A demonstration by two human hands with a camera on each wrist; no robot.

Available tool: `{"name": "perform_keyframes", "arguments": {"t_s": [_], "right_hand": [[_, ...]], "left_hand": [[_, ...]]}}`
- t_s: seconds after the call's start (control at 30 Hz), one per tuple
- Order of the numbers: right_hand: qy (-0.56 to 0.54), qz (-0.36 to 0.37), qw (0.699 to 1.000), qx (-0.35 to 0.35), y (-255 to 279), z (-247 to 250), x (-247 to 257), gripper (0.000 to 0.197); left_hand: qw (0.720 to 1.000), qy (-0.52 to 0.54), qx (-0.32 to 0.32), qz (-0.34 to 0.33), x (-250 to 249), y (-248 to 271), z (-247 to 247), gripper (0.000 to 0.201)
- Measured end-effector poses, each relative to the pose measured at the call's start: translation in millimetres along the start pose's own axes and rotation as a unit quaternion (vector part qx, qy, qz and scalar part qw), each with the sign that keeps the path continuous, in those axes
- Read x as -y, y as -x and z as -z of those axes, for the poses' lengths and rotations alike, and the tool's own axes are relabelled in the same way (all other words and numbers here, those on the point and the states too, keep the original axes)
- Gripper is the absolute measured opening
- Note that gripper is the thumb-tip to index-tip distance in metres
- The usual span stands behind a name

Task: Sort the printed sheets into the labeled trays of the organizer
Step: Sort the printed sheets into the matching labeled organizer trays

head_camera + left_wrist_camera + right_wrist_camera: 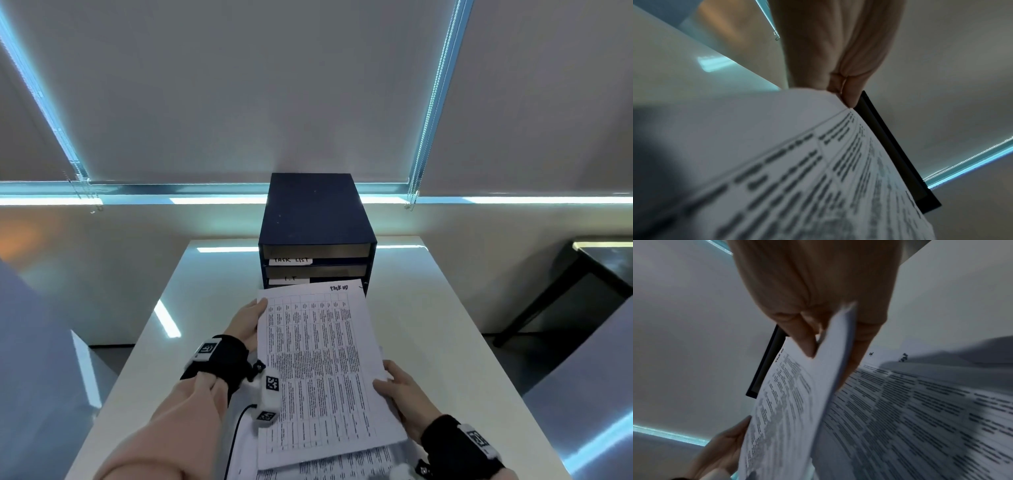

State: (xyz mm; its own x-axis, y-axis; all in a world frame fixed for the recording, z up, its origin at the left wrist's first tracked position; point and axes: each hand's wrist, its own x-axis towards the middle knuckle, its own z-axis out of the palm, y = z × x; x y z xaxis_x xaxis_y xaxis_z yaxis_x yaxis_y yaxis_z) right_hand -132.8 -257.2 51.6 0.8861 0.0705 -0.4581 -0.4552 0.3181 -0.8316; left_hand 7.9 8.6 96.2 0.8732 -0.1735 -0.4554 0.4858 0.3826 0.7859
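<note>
A printed sheet (318, 370) with a dense table and a handwritten heading is held above the white table, its far edge close to the dark blue organizer (317, 226). My left hand (248, 320) pinches the sheet's left edge, thumb on top; the left wrist view shows the fingers (849, 95) at the sheet (797, 170). My right hand (399, 387) pinches the right edge, thumb (803, 340) over the sheet (789, 402). The organizer has stacked trays; the top label (291, 260) reads "TASK LIST", a second label (289, 280) is partly hidden.
More printed sheets (342, 466) lie on the table (445, 325) under the held one, near the front edge. A dark side table (582, 274) stands to the right. Window blinds fill the wall behind the organizer.
</note>
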Motion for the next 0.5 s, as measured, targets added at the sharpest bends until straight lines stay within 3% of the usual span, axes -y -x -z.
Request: {"name": "perform_keyframes", "arguments": {"t_s": [0.5], "right_hand": [[0.074, 0.004, 0.995, -0.06, -105, -3, 106, 0.038]], "left_hand": [[0.993, -0.071, 0.08, 0.044, -12, -2, -13, 0.034]]}}
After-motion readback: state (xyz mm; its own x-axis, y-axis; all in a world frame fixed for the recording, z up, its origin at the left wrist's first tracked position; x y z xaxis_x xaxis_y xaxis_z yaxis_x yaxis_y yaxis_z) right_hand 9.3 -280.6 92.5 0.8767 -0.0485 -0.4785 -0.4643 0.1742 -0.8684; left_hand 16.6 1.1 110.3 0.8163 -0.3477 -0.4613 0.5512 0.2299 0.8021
